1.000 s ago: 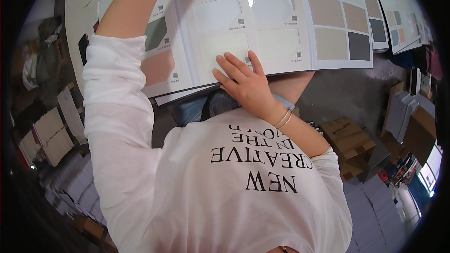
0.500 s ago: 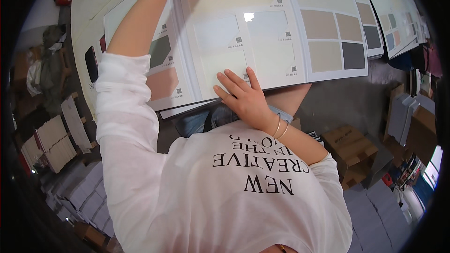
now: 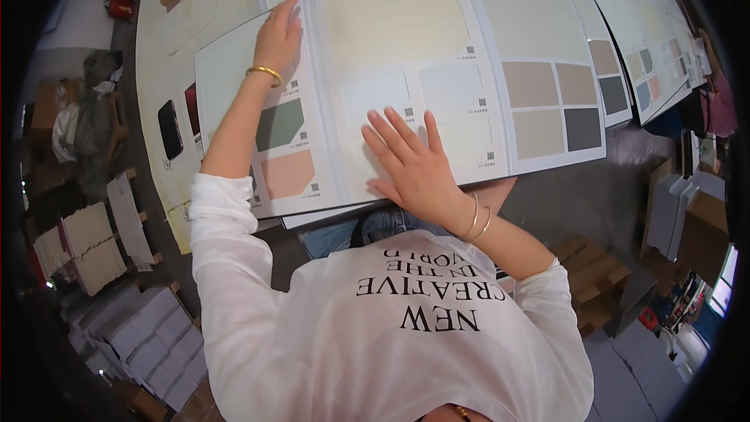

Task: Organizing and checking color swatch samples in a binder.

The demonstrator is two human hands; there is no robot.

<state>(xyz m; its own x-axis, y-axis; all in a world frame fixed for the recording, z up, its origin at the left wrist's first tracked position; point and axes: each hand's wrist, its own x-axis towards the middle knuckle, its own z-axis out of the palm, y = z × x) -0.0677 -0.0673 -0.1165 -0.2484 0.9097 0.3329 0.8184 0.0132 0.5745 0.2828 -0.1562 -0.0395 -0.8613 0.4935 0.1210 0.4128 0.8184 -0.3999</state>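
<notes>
Head view: the left hand (image 3: 280, 35) has slid up to 11 o'clock, flat on the left page; the right hand (image 3: 414, 168) has spread open, fingers splayed, pressing the middle page flat. The large white sample book of matte colour swatches (image 3: 461, 39) lies open on the cream tabletop (image 3: 160, 86), now further unfolded. Nothing gripped. Glossy black phone (image 3: 170, 129) at 9 o'clock.

You are wearing a white long-sleeved top (image 3: 328, 328) of thin, slightly sheer knit, with both sleeves pushed up to about the elbow. Black block lettering is printed across the chest in several lines. Blue denim trousers (image 3: 367, 230) show below the hem. A single gold bangle (image 3: 264, 73) circles your left wrist. Two thin bangles (image 3: 478, 221), gold and silver in tone, sit side by side on your right wrist.
</notes>
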